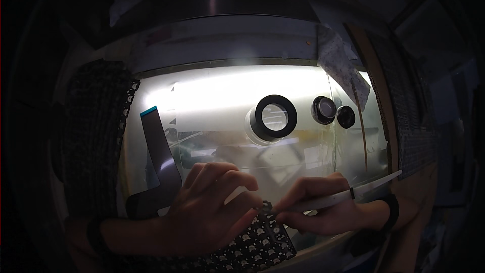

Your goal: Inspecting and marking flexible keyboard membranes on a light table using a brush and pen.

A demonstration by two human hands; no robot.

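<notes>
In the lower middle lies a black sheet [273, 245] patterned with rows of small silvery spots. My left hand [209, 212] rests over it, thumb and forefinger closed on its upper edge and the other fingers curled. From the right, my right hand [326, 207] grips a long white pen-like tool [376, 184] with a dark band, its fingertips close to the same edge. The tool's tip is too small to make out. Beyond the hands stands a round loupe [291, 116] with a thick black rim. Left of my left hand, a dark flat angled strip [159, 146] has a teal end.
Beneath everything is a bright, lit work surface [222, 88]. A small round jar [324, 109] and a dark round piece [346, 117] sit at the right, near a thin brown stick [362, 131] and a crumpled cloth [346, 65]. Dark spotted sheets [96, 136] are stacked left.
</notes>
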